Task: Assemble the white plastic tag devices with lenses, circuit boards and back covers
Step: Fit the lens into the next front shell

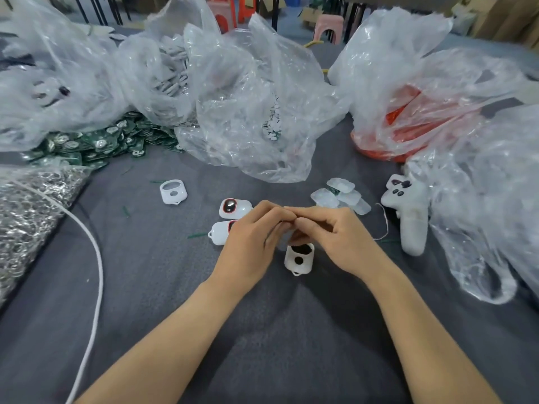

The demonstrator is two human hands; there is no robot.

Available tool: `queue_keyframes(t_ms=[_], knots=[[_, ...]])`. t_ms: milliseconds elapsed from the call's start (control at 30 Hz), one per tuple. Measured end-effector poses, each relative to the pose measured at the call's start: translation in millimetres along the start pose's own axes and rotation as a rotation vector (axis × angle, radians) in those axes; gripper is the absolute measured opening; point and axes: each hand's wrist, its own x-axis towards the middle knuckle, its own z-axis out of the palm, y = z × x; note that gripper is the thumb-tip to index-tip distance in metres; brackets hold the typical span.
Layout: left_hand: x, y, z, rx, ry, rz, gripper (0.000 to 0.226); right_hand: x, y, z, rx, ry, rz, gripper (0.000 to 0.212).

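Standing over the grey cloth table point(175, 301), I see the left hand point(253, 237) and right hand point(341, 237) meet in the middle, fingers curled and tips pressed together. Whatever they pinch is hidden, so I can't tell what. Just below them sits an empty white tag shell point(299, 259), its top edge behind the fingers; held or lying, I can't say.

Beside the left hand lie two assembled tags point(234, 208), one partly under the knuckles. Farther left is a second empty shell point(173, 192), and a white cable point(97, 258) curves past. Right of the hands are a heap of translucent plastic covers point(339, 196) and a white controller-shaped thing point(408, 217).

Beyond, green circuit boards point(96, 144) spill beside a bag of metal rings point(29, 205), with crumpled clear plastic bags point(248, 97) and an orange bag point(408, 123) behind.
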Motion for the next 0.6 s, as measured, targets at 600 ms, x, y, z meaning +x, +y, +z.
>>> queue_keyframes(t_ms=[600], knots=[[-4, -8, -15, -0.232, -0.452, -0.144, 0.067, -28, 7, 9, -0.3, 0.227, 0.061, 0.019]])
